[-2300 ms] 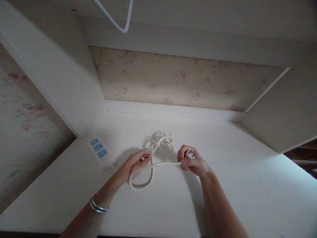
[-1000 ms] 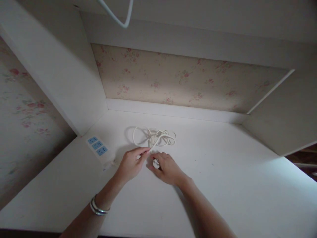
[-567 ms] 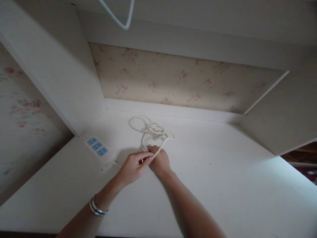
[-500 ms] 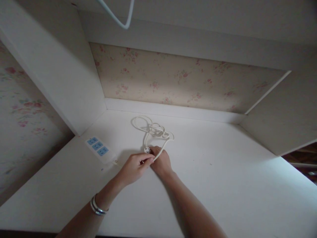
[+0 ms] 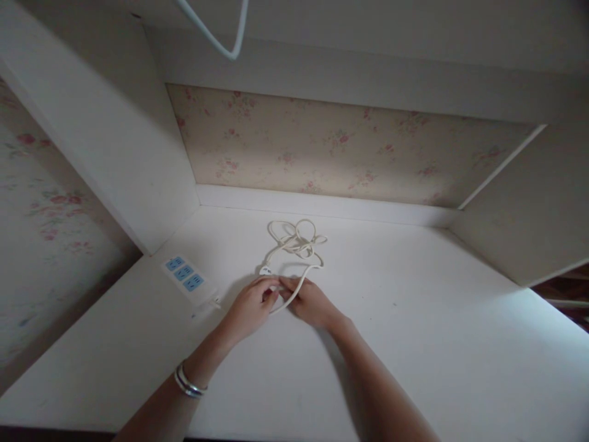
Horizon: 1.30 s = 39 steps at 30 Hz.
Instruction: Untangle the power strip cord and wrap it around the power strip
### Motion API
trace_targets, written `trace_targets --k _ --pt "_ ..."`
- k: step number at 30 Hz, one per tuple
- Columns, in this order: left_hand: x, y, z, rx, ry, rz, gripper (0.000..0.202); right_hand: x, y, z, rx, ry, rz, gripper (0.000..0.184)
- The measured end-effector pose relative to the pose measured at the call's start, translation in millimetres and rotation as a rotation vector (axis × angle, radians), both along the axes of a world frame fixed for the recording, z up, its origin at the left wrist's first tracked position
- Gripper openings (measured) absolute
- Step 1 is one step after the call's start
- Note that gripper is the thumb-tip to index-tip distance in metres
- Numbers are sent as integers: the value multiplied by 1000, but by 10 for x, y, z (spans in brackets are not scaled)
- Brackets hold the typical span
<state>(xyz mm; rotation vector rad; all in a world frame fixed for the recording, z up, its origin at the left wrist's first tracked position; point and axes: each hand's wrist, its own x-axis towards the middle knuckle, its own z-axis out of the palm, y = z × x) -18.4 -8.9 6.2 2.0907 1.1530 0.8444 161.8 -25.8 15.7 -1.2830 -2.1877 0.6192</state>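
Note:
A white power strip [image 5: 186, 274] with three blue sockets lies on the white desktop, left of my hands. Its pale cord [image 5: 304, 248] is loosely looped beyond them, and one length crosses over my right hand before passing behind the left. My left hand [image 5: 251, 305], with bangles at the wrist, has its fingers curled and pinched on the cord. My right hand [image 5: 315, 304] meets it fingertip to fingertip, closed on the cord too; the exact grip is partly hidden. Just past the left fingertips shows the white plug [image 5: 265, 270].
White side panels [image 5: 115, 123] and a low back ledge [image 5: 322, 204] frame the desktop [image 5: 414, 344]. Floral wallpaper [image 5: 340, 144] covers the back wall. Overhead hangs a bent, pale blue rod or wire [image 5: 234, 52] at the top edge.
The cord's loops have shifted and reshaped slightly to the right. The plug has moved a little left, and my right hand has come lower and to the right.

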Motion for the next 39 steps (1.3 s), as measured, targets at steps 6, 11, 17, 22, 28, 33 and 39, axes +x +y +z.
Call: trace_targets --k 6,11,17,22,28,33,39 --pt "-57 57 -121 -45 37 182 39 374 -93 133 -410 331 -93 27" --pt "-53 68 -195 34 110 229 37 464 49 17 18 555 -606 28" --pt "-39 77 -239 55 105 281 40 294 186 -196 269 -1 -485 40" --pt "-43 68 -204 43 95 249 39 240 205 -202 113 -285 -415 76" --pt "-7 41 -169 143 114 118 29 116 284 -121 92 -506 -450 80" --pt "-5 51 -178 143 137 127 29 40 346 -93 97 -546 -486 69" --pt "-3 53 -158 141 151 144 30 46 343 -104 124 -541 -519 43"
